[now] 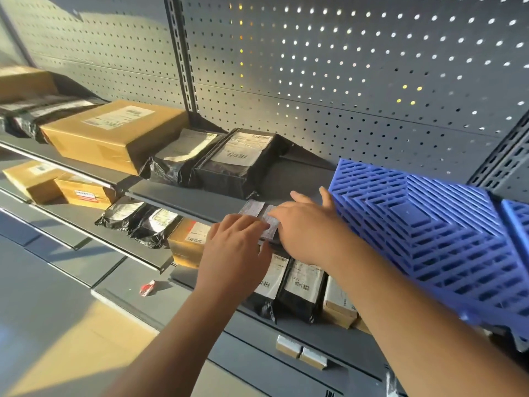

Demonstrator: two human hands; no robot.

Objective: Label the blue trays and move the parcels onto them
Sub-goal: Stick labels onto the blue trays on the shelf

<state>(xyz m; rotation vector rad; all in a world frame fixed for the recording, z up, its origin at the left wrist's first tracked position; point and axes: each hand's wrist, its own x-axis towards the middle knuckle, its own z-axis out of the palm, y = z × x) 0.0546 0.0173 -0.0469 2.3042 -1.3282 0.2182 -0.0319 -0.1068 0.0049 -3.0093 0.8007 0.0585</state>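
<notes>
A blue slatted tray (429,233) lies tilted on the grey shelf (177,196) at the right. A second blue tray (518,224) shows at the right edge. Small white labels (254,209) sit on the shelf's front edge, left of the tray. My left hand (234,247) and my right hand (309,227) meet over one label (272,223), fingertips pinching it. Black-bagged parcels (237,159) and a brown box (114,133) lie further left on the same shelf.
A perforated grey back panel (343,67) rises behind the shelf. The lower shelf holds more black bags (303,285) and brown boxes (83,190). A small red-and-white scrap (147,287) lies on the bottom ledge. Two label holders (300,351) sit on a lower edge.
</notes>
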